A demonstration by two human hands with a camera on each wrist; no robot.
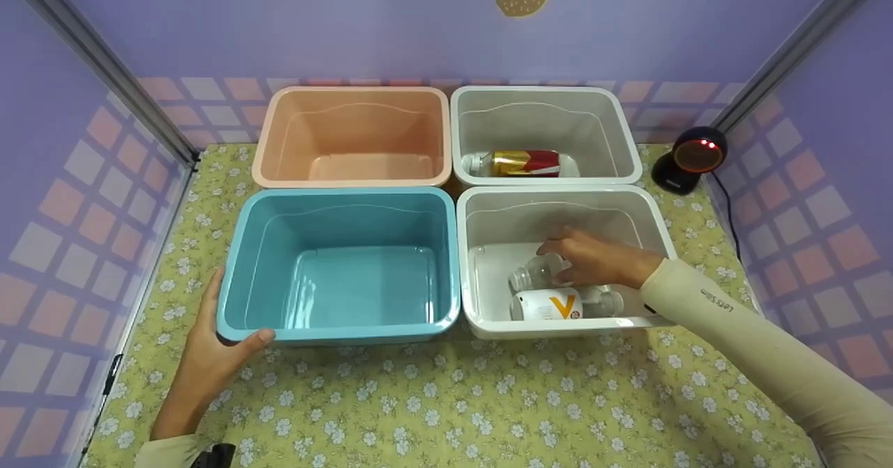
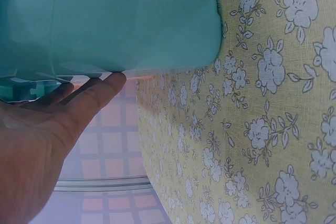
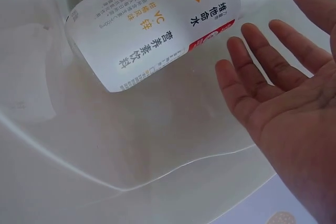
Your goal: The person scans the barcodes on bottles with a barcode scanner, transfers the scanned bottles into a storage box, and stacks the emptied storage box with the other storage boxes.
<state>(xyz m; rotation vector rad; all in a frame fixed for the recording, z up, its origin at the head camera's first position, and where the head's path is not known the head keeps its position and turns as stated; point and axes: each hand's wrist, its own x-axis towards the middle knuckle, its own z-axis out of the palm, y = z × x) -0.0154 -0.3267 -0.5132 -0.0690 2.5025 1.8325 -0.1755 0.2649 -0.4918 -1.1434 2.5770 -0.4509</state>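
Note:
My left hand (image 1: 209, 353) rests against the front left corner of a blue plastic bin (image 1: 338, 330), its thumb at the front rim. In the left wrist view its straight fingers (image 2: 100, 94) lie along the bin's outer wall. Inside the front white bin (image 1: 481, 326) is my right hand (image 1: 593, 259), over a clear bottle (image 1: 541, 270). Beside that lies a bottle with a white label and orange V (image 1: 548, 305). The right wrist view shows the fingers (image 3: 257, 61) spread and extended next to the labelled bottle (image 3: 157, 30), holding nothing.
Behind stand an orange bin (image 1: 352, 183) and a grey-white bin (image 1: 548, 180). A bottle with a red and gold label (image 1: 527, 163) lies in the latter. A black scanner with red lights (image 1: 691, 161) stands at the right, its cable along the wall. Flowered cloth (image 1: 432, 405) covers the table.

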